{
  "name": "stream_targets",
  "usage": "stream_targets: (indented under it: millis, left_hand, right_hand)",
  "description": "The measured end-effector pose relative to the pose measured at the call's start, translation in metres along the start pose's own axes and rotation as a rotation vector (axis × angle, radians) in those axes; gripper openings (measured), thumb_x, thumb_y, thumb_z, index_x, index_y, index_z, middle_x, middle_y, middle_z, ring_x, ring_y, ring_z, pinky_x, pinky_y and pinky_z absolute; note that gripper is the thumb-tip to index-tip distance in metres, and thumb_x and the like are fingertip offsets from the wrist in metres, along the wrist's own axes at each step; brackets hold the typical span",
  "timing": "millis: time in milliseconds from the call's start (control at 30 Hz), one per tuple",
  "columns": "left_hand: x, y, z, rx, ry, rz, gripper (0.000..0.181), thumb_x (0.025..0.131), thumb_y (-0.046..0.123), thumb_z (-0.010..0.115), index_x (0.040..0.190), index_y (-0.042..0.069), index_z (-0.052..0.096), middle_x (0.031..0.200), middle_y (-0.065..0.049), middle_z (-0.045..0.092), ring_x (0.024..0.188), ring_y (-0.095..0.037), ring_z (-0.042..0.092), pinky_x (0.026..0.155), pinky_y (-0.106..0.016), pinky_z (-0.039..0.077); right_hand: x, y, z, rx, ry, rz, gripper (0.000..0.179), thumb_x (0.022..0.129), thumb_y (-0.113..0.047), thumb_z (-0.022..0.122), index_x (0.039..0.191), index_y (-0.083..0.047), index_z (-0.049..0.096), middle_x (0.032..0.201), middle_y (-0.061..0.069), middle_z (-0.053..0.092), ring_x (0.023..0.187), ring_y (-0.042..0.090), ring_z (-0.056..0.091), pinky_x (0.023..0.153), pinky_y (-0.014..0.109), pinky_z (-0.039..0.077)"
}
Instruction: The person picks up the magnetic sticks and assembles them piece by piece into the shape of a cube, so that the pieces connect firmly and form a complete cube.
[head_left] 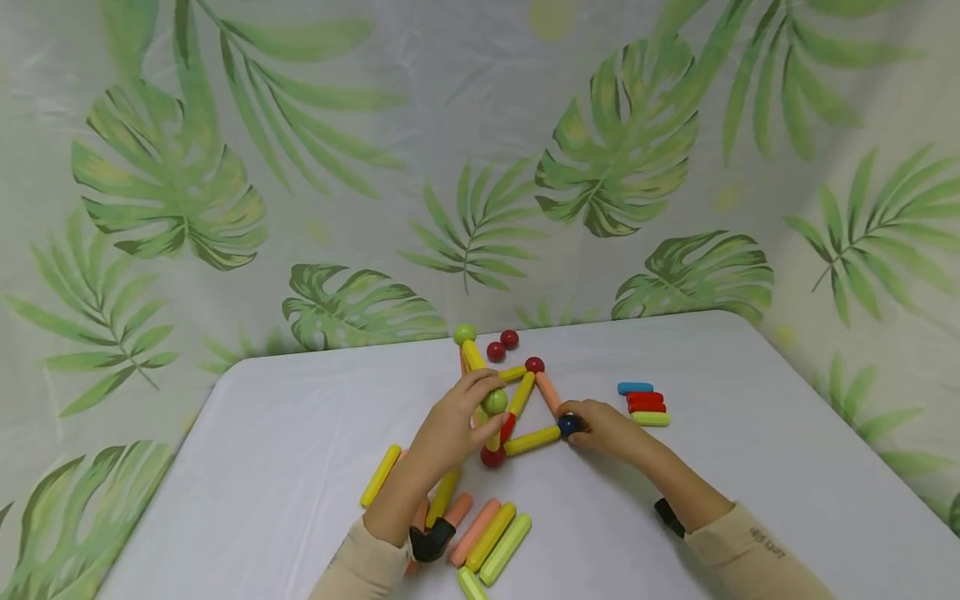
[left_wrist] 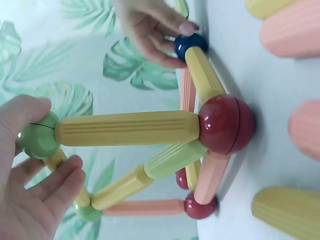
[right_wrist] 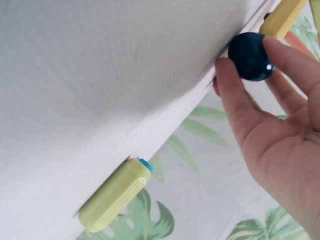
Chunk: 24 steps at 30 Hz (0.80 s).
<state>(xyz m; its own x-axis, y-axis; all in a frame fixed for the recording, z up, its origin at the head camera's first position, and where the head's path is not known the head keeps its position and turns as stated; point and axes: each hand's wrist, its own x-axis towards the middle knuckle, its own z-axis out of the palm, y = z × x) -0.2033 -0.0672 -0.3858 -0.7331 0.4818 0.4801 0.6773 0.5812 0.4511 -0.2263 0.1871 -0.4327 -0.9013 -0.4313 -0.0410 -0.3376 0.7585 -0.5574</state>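
Note:
A frame of coloured rods joined by balls stands on the table. My left hand grips a green ball at the top of an upright yellow rod. That rod's lower end meets a red ball on the tabletop. To the right, my right hand pinches a dark blue ball between thumb and fingers. This ball joins a yellow rod and a pink rod, which runs back to another red ball. A second green ball tops the far end.
Two loose red balls lie behind the frame. Short blue, red and light-green rods sit at the right. Several longer pink, yellow and green rods lie at the front, some under my left forearm. A leaf-patterned curtain hangs behind the white table.

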Motion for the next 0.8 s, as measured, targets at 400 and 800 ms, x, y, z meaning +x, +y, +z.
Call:
stream_targets:
  millis: [400, 800]
  left_hand:
    - [-0.009, -0.040, -0.014, -0.343, 0.107, -0.116, 0.039, 0.079, 0.001, 0.065, 0.116, 0.009, 0.058, 0.131, -0.005, 0.042, 0.114, -0.019, 0.045, 0.090, -0.033, 0.041]
    - [-0.015, -0.024, -0.034, -0.523, 0.140, -0.143, 0.040, 0.081, -0.007, 0.060, 0.121, -0.003, 0.052, 0.128, -0.018, 0.046, 0.115, -0.028, 0.046, 0.089, -0.038, 0.040]
  right_hand:
    - [0.007, -0.021, 0.016, 0.014, -0.032, -0.010, 0.035, 0.078, -0.007, 0.069, 0.111, -0.005, 0.058, 0.104, 0.005, 0.060, 0.091, 0.020, 0.053, 0.085, 0.041, 0.044]
    - [-0.005, -0.037, 0.015, -0.056, 0.034, -0.064, 0.042, 0.078, -0.013, 0.071, 0.116, -0.010, 0.054, 0.108, 0.005, 0.053, 0.092, 0.018, 0.052, 0.080, 0.034, 0.047]
